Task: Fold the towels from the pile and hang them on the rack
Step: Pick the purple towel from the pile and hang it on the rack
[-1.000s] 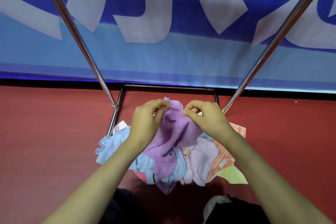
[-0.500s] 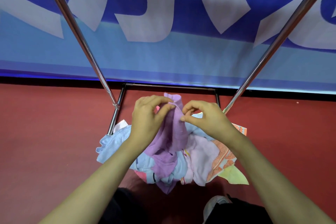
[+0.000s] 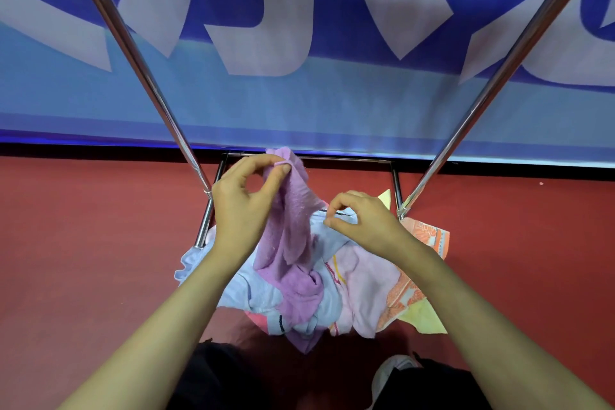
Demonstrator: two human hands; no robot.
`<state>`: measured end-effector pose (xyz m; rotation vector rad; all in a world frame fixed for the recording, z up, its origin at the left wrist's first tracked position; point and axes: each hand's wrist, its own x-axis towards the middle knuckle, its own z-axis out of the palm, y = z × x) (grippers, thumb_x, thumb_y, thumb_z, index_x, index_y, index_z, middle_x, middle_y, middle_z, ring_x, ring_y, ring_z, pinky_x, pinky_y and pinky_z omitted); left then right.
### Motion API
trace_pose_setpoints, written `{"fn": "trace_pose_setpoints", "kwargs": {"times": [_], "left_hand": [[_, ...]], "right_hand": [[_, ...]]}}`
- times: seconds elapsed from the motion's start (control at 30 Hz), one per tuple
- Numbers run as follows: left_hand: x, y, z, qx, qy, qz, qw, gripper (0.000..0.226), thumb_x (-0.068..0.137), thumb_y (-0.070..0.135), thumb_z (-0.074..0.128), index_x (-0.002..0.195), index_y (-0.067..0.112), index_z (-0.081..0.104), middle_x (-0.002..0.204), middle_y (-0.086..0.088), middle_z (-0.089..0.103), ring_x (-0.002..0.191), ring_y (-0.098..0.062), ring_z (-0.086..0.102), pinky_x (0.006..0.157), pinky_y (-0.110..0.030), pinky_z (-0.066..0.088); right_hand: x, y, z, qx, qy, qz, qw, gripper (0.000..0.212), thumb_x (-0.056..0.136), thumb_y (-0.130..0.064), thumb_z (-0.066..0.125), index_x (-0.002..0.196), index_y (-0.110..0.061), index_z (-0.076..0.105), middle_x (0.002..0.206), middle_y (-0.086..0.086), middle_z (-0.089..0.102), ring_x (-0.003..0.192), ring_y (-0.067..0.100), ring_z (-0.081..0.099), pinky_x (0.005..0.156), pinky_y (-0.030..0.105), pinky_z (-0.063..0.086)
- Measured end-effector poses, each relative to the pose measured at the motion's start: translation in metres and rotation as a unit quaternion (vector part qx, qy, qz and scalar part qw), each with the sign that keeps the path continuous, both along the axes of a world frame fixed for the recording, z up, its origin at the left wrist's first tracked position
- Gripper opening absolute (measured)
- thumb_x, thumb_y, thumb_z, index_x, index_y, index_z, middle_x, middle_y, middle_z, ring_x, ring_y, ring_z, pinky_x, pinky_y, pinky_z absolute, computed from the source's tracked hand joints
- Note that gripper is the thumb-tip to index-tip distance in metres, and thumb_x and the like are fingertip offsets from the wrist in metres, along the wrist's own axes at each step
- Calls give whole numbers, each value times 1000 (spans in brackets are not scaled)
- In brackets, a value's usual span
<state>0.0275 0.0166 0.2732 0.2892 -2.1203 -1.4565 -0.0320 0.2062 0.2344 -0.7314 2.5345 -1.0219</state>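
A pile of towels lies on the red floor inside the rack's base. My left hand [image 3: 243, 206] pinches a corner of the purple towel [image 3: 293, 233] and holds it raised above the pile; the rest drapes down onto the heap. My right hand [image 3: 366, 223] hovers lower, to the right, with fingers curled over a light blue towel [image 3: 253, 289]. Whether it pinches any cloth is unclear. A pale pink towel [image 3: 369, 293], an orange patterned one [image 3: 429, 236] and a yellow one [image 3: 422, 319] lie in the pile. The rack's two steel poles [image 3: 143, 76] slant up on either side.
The rack's right pole [image 3: 499, 76] rises to the upper right, and its dark base bar [image 3: 346, 159] runs behind the pile. A blue and white banner [image 3: 299, 103] covers the wall. My shoe [image 3: 389, 373] shows at the bottom edge.
My left hand lifted the purple towel's corner higher. My right hand let go of the purple towel and dropped down and right over the light blue towel.
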Motion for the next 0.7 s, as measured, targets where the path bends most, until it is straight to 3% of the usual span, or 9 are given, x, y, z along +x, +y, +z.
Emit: {"fn": "trace_pose_setpoints", "kwargs": {"times": [0.1, 0.2, 0.27, 0.43, 0.6, 0.7], "left_hand": [[1, 5, 2, -26, 1, -15, 1000, 10, 81, 27, 67, 87, 20, 72, 88, 6, 71, 87, -15, 65, 87, -46, 50], [3, 8, 3, -53, 4, -31, 998, 14, 81, 30, 66, 86, 18, 72, 84, 10, 69, 85, -16, 64, 85, -48, 49], [2, 7, 1, -59, 6, -42, 997, 11, 82, 30, 67, 86, 21, 71, 83, 12, 68, 84, -17, 63, 84, -50, 48], [2, 6, -1, -72, 6, -45, 996, 10, 81, 26, 69, 86, 18, 72, 83, 16, 66, 82, -12, 62, 84, -47, 49], [-1, 0, -5, -2, -3, 9, 1000, 6, 82, 19, 72, 88, 20, 72, 90, 4, 71, 84, -8, 62, 86, -36, 51], [-2, -4, -7, -8, -32, 19, 999, 5, 84, 16, 72, 89, 17, 73, 90, 4, 71, 81, -5, 60, 83, -28, 48]], "right_hand": [[4, -3, -2, -58, -38, -23, 997, 42, 78, -21, 78, 115, -13, 58, 101, -1, 61, 98, 15, 57, 88, 24, 44], [2, -10, -4, -70, 13, -55, 996, 51, 78, -19, 78, 123, -13, 55, 93, -3, 55, 91, 17, 52, 86, 25, 42], [0, -11, -5, -69, 41, -48, 996, 47, 79, -19, 77, 122, -16, 59, 90, -5, 52, 88, 17, 50, 82, 22, 39], [-3, -9, -9, -62, 86, -36, 994, 15, 79, -20, 77, 88, -11, 69, 87, -6, 54, 85, 18, 48, 75, 13, 31], [-6, -1, -11, 28, 54, -39, 997, 14, 86, -25, 68, 89, -12, 65, 94, -7, 55, 95, 19, 47, 84, 30, 36], [-10, 7, -4, -12, 18, -49, 999, 9, 86, -19, 69, 86, -12, 64, 84, -3, 63, 87, 22, 58, 83, 37, 45]]}}
